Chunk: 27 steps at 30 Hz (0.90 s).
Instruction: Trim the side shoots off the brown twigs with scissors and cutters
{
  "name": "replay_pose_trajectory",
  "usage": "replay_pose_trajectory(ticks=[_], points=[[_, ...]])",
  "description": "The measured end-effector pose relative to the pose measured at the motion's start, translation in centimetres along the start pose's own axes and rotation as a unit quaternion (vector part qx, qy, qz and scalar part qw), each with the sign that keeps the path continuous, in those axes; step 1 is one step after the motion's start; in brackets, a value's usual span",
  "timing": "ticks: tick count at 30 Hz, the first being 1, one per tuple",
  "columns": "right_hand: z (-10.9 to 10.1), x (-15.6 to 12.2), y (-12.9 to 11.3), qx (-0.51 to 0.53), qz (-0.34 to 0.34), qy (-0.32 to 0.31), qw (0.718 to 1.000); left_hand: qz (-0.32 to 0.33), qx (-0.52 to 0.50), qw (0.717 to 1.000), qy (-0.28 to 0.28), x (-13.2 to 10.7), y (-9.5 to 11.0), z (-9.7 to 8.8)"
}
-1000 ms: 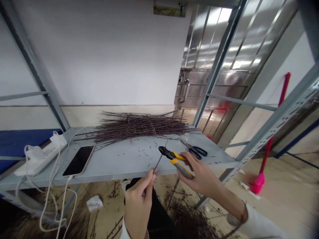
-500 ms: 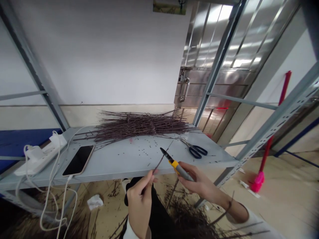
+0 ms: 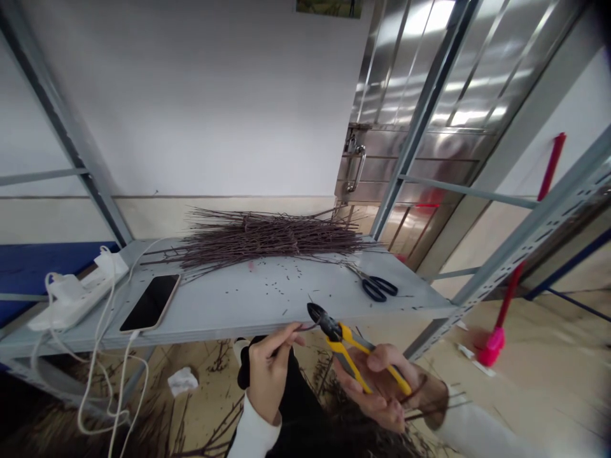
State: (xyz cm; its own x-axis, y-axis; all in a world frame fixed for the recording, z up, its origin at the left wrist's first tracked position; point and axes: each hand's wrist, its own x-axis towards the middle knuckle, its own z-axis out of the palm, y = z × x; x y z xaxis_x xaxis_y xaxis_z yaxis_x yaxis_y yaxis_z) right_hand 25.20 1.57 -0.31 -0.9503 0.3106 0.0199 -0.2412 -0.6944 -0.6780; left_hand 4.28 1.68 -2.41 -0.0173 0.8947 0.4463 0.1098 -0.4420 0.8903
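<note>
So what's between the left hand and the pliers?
In the head view, a short stretch of thin dark twig sticks out from the left hand toward the pliers; whether twig and pliers meet is too blurred to tell.

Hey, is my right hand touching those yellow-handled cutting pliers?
Touching. The head view shows your right hand on the yellow-handled cutting pliers, its thumb lying across one handle.

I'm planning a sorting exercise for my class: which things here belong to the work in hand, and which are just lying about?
In the work:
- pliers, in the right hand
- twig, in the left hand
- twig pile on the shelf, probably

Lying about:
- scissors, perhaps a spare tool
- phone
- power strip
- crumpled white paper
</note>
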Motion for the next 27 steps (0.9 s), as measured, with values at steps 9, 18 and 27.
replay_pose_trajectory(ticks=[9, 18, 27], points=[[2.8, -0.3, -2.6, -0.473, -0.088, 0.366, 0.797, 0.010, 0.082, 0.994, 0.070, -0.9, 1.8, -1.0], [1.6, 0.7, -1.4, -0.758, -0.172, 0.484, 0.402, 0.015, 0.156, 0.984, 0.078, -2.6, 4.4, -0.2], [-0.5, 0.6, -0.8, -0.815, -0.234, 0.501, 0.174, -0.004, 0.089, 0.990, 0.106, -3.3, 5.0, 1.4]])
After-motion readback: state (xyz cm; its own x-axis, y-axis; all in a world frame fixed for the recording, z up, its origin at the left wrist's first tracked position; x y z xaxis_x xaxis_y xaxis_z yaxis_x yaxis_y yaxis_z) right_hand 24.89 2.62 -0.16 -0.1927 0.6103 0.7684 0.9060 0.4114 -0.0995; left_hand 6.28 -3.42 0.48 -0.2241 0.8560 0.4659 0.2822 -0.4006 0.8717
